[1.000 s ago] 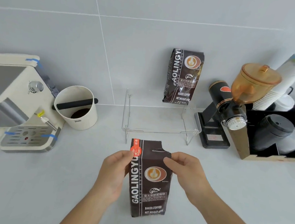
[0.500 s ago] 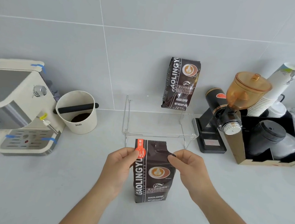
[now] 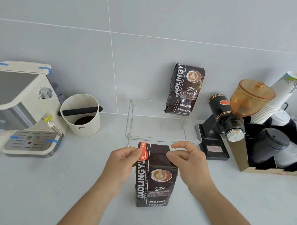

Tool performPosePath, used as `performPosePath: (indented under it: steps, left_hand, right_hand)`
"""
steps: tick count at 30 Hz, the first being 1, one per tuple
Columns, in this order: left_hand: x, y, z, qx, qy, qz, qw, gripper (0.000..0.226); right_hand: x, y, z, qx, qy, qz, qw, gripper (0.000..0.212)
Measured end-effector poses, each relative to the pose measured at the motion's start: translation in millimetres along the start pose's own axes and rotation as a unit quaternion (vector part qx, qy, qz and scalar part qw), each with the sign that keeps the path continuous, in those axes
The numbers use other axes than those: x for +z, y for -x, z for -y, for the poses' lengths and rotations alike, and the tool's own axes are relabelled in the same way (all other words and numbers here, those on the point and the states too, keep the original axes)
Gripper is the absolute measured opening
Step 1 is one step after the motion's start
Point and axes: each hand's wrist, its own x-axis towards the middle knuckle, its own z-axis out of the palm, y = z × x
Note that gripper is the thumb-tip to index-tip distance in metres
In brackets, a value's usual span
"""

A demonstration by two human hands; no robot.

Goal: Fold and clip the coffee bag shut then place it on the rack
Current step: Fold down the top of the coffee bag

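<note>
Dark brown foil coffee bag (image 3: 156,177) with white "GAOLINGYU" lettering and a latte-art emblem, upright on the pale grey countertop (image 3: 29,195), just in front of the clear acrylic rack (image 3: 161,140). Top of the bag flat and unfolded, its serrated edge upward, reaching to the rack's front rail. Orange-red sealing strip (image 3: 143,152) down the bag's upper left corner.

Left hand (image 3: 121,165) at the bag's upper left edge, thumb and forefinger narrowed to a pinch on the orange-red strip and the foil beneath it. Right hand (image 3: 188,162) at the bag's upper right corner, thumb and bent fingers closed on the foil edge, forefinger raised and curved free above the bag's top. Both forearms bare, rising from the bottom of the view to either side of the bag.

On the rack, at its back right, a second dark brown coffee bag (image 3: 184,89) of the same print, upright against the grey tiled wall (image 3: 150,40). Left of the rack, a cream round knock box (image 3: 81,114) with a black bar across its mouth and dark grounds inside. Further left of the rack, a cream and steel espresso machine (image 3: 18,108) with strips of blue tape. Right of the rack, a black coffee grinder (image 3: 233,118) with an amber plastic hopper. Beyond the grinder, a tilted stack of white paper cups (image 3: 278,98) and a black box of dark cup lids (image 3: 270,148).
</note>
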Motion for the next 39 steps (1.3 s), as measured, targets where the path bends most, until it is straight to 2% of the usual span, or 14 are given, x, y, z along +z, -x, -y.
performPosePath:
  steps: [3, 7, 10, 13, 16, 19, 23, 27, 33, 36, 39]
  left_hand:
    - [-3, 1, -2, 0.011, -0.02, -0.003, 1.0, 0.018]
    - [-9, 1, -9, 0.046, -0.061, -0.009, 0.997, 0.007]
    - [-13, 0, -15, 0.07, -0.1, -0.014, 0.992, 0.022]
    - [-16, -2, -16, 0.093, -0.162, 0.034, 0.982, 0.034]
    - [-17, -4, -17, 0.126, -0.248, 0.058, 0.959, 0.025]
    - [-19, -5, -19, 0.162, -0.3, 0.062, 0.938, 0.012]
    - [-22, -5, -18, 0.177, -0.316, 0.072, 0.929, 0.01]
    - [-19, -3, -13, 0.141, -0.25, 0.079, 0.955, 0.016]
    - [-16, 1, -5, 0.125, -0.162, 0.078, 0.976, 0.02]
    - [-17, 3, -1, 0.117, -0.17, 0.105, 0.973, 0.028]
    - [-19, 3, 2, 0.136, -0.232, 0.121, 0.956, 0.044]
  right_hand:
    - [-1, -1, -2, -0.006, 0.006, 0.001, 1.0, 0.024]
    - [-4, -2, -4, -0.036, 0.086, 0.016, 0.995, 0.031]
    - [-6, -2, -4, -0.063, 0.161, 0.031, 0.984, 0.032]
    - [-5, 2, 0, -0.099, 0.237, 0.043, 0.965, 0.025]
    - [-6, 4, 2, -0.142, 0.294, 0.044, 0.944, 0.01]
    - [-7, 6, 5, -0.182, 0.315, 0.053, 0.93, 0.007]
    - [-8, 5, 6, -0.204, 0.3, 0.064, 0.929, 0.011]
    - [-7, 5, 6, -0.142, 0.275, 0.078, 0.948, 0.031]
    - [-2, 3, 3, -0.029, 0.169, 0.055, 0.984, 0.026]
    - [1, 2, 2, 0.008, 0.132, 0.041, 0.99, 0.023]
    - [1, -1, 2, 0.05, 0.112, 0.048, 0.991, 0.023]
